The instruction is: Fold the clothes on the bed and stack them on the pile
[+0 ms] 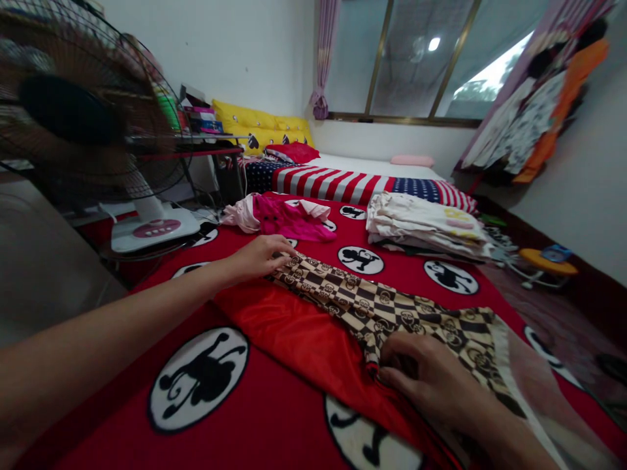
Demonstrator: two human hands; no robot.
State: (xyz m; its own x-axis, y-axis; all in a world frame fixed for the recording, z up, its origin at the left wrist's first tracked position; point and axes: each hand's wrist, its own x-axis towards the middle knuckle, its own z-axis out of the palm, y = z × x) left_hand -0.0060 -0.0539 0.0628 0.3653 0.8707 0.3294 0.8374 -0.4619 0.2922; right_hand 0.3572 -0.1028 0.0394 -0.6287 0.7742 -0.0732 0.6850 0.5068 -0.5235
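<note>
A brown-and-beige checkered garment (382,300) with a red satin-like part (294,333) and a sheer pale edge (533,385) lies spread across the red bedcover (122,391). My left hand (259,258) is at the garment's narrow far-left end, its fingers closed on the fabric. Nearer me, my right hand (431,375) pinches the checkered cloth by a seam where the red part meets it. Part of the garment is hidden under my right hand and forearm. Which kind of garment it is, I cannot tell.
Beyond lie a crumpled pink garment (289,219) and a stack of folded clothes (426,225). An electric fan (151,225) stands at the left beside a shelf table (215,147). Another bed with a striped cover (337,185) is behind. An orange stool (546,262) stands at right.
</note>
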